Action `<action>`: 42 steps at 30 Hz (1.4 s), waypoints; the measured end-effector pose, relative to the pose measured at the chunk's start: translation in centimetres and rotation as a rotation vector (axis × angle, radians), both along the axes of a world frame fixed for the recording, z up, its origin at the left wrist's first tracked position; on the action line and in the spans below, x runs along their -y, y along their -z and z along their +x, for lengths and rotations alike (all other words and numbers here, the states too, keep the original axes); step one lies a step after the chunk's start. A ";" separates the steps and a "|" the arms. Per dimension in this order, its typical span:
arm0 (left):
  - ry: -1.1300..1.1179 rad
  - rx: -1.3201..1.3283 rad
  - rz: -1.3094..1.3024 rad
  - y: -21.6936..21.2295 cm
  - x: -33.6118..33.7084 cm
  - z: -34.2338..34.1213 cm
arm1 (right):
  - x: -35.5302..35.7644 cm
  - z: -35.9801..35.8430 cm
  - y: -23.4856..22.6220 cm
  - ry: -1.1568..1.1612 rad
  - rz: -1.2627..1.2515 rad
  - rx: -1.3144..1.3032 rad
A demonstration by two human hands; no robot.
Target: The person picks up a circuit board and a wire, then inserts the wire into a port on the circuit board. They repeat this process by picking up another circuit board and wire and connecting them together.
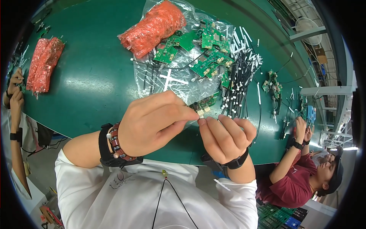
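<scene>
My left hand [158, 120] is closed in a pinch, its thumb and forefinger tips meeting just at the near edge of a small green circuit board [207, 102] with cream connectors. Right beside those tips, my right hand [227, 139] is also closed, thumb against curled fingers. Whatever lies between the fingertips of either hand is too small or covered to make out. Part of the board is hidden behind the hands. Beyond it, several green circuit boards [213, 63] lie on a clear plastic bag [145, 78]. A pile of black cables [240, 84] with white ends spreads to their right.
A red bubble-wrap bundle [154, 26] lies on the bag; another red bundle [45, 65] is at the far left of the green table [95, 72]. On the right, a co-worker in a maroon shirt [291, 187] handles parts. Another person's hands [15, 91] are at the left edge.
</scene>
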State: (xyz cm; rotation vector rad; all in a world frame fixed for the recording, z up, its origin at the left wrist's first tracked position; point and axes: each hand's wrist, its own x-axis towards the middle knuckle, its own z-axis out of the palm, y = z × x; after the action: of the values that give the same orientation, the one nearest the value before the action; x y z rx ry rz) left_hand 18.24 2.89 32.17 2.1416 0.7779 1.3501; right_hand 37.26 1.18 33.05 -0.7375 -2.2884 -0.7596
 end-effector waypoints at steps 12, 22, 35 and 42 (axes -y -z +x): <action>-0.017 0.026 -0.015 0.1 -0.1 0.2 | 0.1 -0.1 -0.1 0.048 -0.025 -0.009; -0.002 -0.019 0.039 -0.4 -0.4 0.0 | 0.1 0.0 0.0 0.040 -0.012 -0.027; -0.038 0.061 -0.008 -0.6 0.1 0.3 | 0.0 0.7 0.2 -0.004 -0.013 -0.101; -0.007 0.025 0.017 -0.8 0.0 -0.1 | -0.2 0.7 -0.1 -0.004 -0.096 -0.148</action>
State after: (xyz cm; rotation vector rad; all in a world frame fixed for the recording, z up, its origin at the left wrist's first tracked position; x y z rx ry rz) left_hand 18.17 2.86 32.97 2.1326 0.7671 1.3891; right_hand 37.96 1.34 33.20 -0.8045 -2.2034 -0.5771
